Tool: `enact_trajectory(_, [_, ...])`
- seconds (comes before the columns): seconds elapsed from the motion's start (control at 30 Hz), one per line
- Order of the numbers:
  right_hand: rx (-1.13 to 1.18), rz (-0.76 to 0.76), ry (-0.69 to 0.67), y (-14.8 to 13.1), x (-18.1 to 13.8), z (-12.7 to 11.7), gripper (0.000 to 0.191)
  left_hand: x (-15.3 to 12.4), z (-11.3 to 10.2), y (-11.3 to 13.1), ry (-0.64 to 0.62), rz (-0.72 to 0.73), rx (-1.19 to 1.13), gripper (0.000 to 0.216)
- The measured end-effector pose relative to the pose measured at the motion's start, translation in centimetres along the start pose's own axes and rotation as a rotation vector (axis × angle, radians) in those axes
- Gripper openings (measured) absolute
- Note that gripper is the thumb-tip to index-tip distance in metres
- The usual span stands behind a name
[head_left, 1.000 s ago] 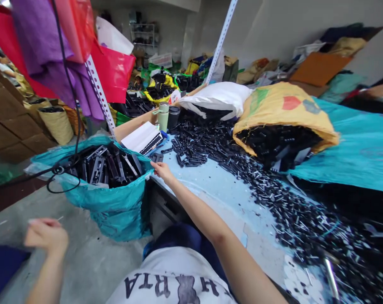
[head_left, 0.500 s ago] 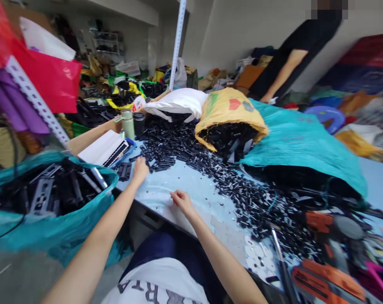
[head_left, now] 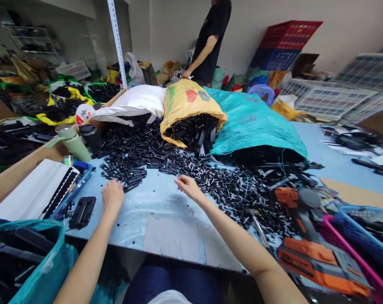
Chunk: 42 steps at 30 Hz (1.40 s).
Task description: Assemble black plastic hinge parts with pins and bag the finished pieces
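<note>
My left hand (head_left: pixel 112 196) is at the near edge of a heap of long black plastic parts (head_left: pixel 128 166), fingers curled in against the closest ones. Whatever it grips is hidden by the fingers. My right hand (head_left: pixel 189 187) hovers over the blue tabletop (head_left: pixel 137 211), beside the near edge of a spread of small black and silver pieces (head_left: pixel 217 177). Its fingers are bent and drawn together; I cannot make out anything in them. A flat black assembled part (head_left: pixel 82 212) lies on the table left of my left hand.
Behind the heaps lie a white sack (head_left: pixel 137 99), a yellow sack (head_left: pixel 191 99) and a teal sack (head_left: pixel 257 118). An orange power drill (head_left: pixel 289 198) and a hammer (head_left: pixel 257 226) are at right. A green bottle (head_left: pixel 73 141) stands left. A person (head_left: pixel 212 40) stands behind the sacks.
The view has swung to the right, so the table and sacks appear further left. My left hand stays by the long black parts; my right hand has moved forward, closer to the small pieces.
</note>
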State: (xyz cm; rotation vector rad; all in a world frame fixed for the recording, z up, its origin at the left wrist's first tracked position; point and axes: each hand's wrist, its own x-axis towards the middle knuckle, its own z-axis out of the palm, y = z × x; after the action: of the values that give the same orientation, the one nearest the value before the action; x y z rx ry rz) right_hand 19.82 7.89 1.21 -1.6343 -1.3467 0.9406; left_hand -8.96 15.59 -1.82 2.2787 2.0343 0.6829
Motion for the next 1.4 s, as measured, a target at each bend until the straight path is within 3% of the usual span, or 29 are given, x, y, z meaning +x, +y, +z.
enact_trajectory(0.1, [0.137, -0.028, -0.245, -2.6, 1.1, 3.6, 0.038, -3.8, 0.1, 3.6, -0.058, 0.323, -0.255, 0.028])
enact_trajectory(0.17, [0.136, -0.064, -0.293, -3.7, 1.0, 5.6, 0.039, -5.8, 0.0, 5.1, -0.054, 0.386, -0.406, 0.025])
enact_trajectory(0.27, [-0.007, -0.153, -0.299, -4.2, 0.2, 6.9, 0.045, -7.0, -0.7, 5.8, -0.041, 0.328, -0.604, 0.018])
enact_trajectory(0.4, [-0.220, -0.245, -0.316, -3.9, -1.6, 6.7, 0.045, -7.5, -1.7, 5.8, -0.061, 0.185, -0.744, 0.017])
enact_trajectory(0.57, [-0.197, -0.272, -0.258, -3.8, -3.5, 6.5, 0.048, -8.7, -2.4, 6.3, -0.237, 0.185, -0.818, 0.020])
enact_trajectory(0.67, [-0.141, -0.295, -0.267, -3.9, -4.2, 6.4, 0.052, -9.4, -2.6, 6.4, -0.274, 0.203, -0.853, 0.021])
enact_trajectory(0.93, [0.254, -0.182, -0.474, -3.0, -5.3, 6.7, 0.052, -10.0, -2.4, 5.4, -0.383, 0.251, -0.962, 0.021])
enact_trajectory(1.07, [0.269, -0.117, -0.726, -2.0, -2.6, 4.9, 0.050, -9.3, -2.4, 4.9, -0.420, 0.231, -0.883, 0.020])
enact_trajectory(1.1, [0.225, -0.122, -0.694, -1.8, -1.1, 3.7, 0.051, -9.1, -2.3, 4.6, -0.409, 0.216, -0.840, 0.019])
enact_trajectory(1.13, [0.162, -0.131, -0.580, -1.6, 0.8, 2.2, 0.050, -9.0, -2.3, 4.4, -0.393, 0.192, -0.797, 0.019])
enact_trajectory(1.27, [-0.211, -0.039, 0.303, -0.6, 10.1, -5.4, 0.033, -8.8, -2.2, 3.5, -0.354, 0.048, -0.707, 0.025])
enact_trajectory(1.33, [-0.295, 0.107, 0.641, -0.1, 14.2, -9.2, 0.027, -9.0, -2.3, 3.5, -0.367, -0.050, -0.730, 0.030])
enact_trajectory(1.4, [-0.288, 0.191, 0.756, 0.5, 17.1, -12.0, 0.035, -9.3, -2.4, 3.8, -0.372, -0.159, -0.800, 0.037])
